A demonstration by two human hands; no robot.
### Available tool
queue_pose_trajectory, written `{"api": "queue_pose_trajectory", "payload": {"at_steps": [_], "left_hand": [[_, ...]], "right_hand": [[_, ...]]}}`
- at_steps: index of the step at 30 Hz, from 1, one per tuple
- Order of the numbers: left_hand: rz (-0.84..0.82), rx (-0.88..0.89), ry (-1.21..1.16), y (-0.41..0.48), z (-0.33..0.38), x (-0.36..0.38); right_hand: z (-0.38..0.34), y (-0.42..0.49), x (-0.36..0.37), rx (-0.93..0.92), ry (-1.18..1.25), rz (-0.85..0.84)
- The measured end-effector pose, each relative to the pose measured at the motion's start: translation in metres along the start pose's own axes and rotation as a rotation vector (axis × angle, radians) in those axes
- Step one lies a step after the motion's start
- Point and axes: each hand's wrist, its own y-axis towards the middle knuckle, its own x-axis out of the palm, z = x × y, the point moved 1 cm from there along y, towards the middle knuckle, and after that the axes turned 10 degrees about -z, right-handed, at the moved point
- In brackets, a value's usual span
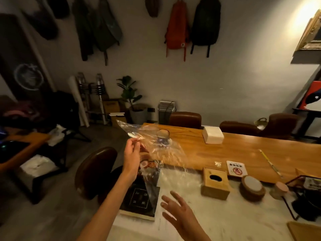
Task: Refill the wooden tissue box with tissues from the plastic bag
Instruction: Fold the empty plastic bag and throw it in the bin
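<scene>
My left hand (132,154) is raised over the table's left end and pinches a clear plastic bag (156,148), which hangs spread out and looks empty. My right hand (178,208) hovers low over the white table surface, fingers apart, holding nothing. The wooden tissue box (215,184) stands upright to the right of both hands, its oval top slot dark. A white stack of tissues (213,135) lies on the far side of the wooden table (225,153), apart from the box.
A dark book (139,202) lies under the bag at the table's left edge. A glass (163,137) shows through the bag. A round wooden coaster stack (252,187), a small jar (279,190), a no-smoking sign card (236,168) and a black wire rack (305,197) sit right of the box. Brown chairs surround the table.
</scene>
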Motion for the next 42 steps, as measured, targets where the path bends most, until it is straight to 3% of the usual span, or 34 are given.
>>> {"api": "queue_pose_trajectory", "payload": {"at_steps": [2,4,6,10,13,16,19,24,28,32,35,37,40,42], "left_hand": [[-0.158,0.026,0.084,-0.024,0.022,0.0],[-0.312,0.071,0.167,-0.054,0.047,-0.006],[-0.366,0.118,0.232,-0.088,0.072,-0.017],[-0.261,0.115,0.351,-0.15,0.11,-0.054],[-0.072,0.061,0.404,-0.188,0.119,-0.093],[0.133,-0.035,0.276,-0.225,0.113,-0.14],[0.209,-0.128,0.16,-0.258,0.096,-0.184],[0.14,-0.104,0.129,-0.267,0.091,-0.222],[0.217,0.044,0.144,-0.249,0.095,-0.255],[0.229,-0.144,0.04,-0.214,0.058,-0.291],[0.229,-0.186,-0.079,-0.197,0.037,-0.311],[0.201,-0.155,-0.033,-0.19,0.031,-0.328],[0.138,-0.146,-0.217,-0.185,0.043,-0.346],[0.001,-0.154,-0.283,-0.191,0.058,-0.363]], "right_hand": [[0.007,-0.018,-0.031,0.097,0.159,0.012],[-0.001,-0.03,-0.066,-0.003,0.259,0.079],[-0.02,-0.03,-0.086,-0.117,0.187,0.04],[-0.046,-0.02,-0.026,-0.066,-0.206,-0.319],[-0.036,-0.026,0.046,-0.035,-0.305,-0.505],[-0.026,-0.032,0.09,-0.087,-0.311,-0.452],[-0.025,-0.036,0.113,-0.123,-0.326,-0.42],[-0.05,-0.039,0.151,-0.051,-0.408,-0.551],[-0.064,-0.036,0.179,-0.296,-0.447,-0.49],[-0.037,-0.007,0.22,-0.457,-0.739,-0.418],[-0.014,0.014,0.24,-0.447,-0.864,-0.316],[-0.016,0.017,0.248,-0.424,-0.831,-0.291],[-0.027,-0.003,0.269,-0.271,-0.698,-0.488],[-0.033,-0.014,0.293,-0.317,-0.801,-0.504]]}}
